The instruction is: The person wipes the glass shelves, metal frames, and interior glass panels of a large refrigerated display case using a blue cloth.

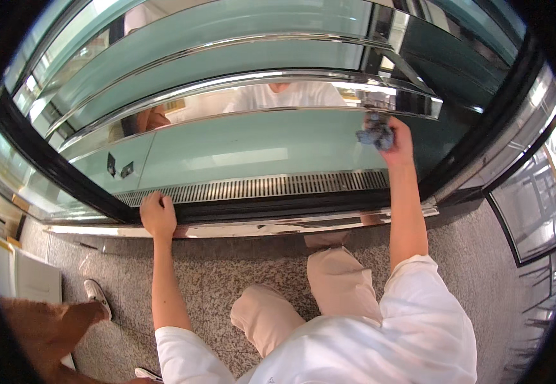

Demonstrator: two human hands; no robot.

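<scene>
In my right hand [400, 141] is a crumpled blue-grey cloth [375, 137], just beneath the right end of the mirrored front edge [201, 103] of a shelf. That arm reaches into a glass display case. My left hand [158, 214] rests at the front of the case, its fingers curled over the black sill [268, 209]. Behind the sill runs a slotted metal vent grille [259, 187]. A pale green panel [239, 144] lies between the grille and the shelf.
Two small dark pieces [118, 166] show on the panel at left. Higher shelf edges [278, 37] cross above. Black frame posts [62, 161] bound the opening. A person in brown clothing [52, 331] stands at left on the speckled floor [211, 269]. A black-framed panel [530, 192] stands at right.
</scene>
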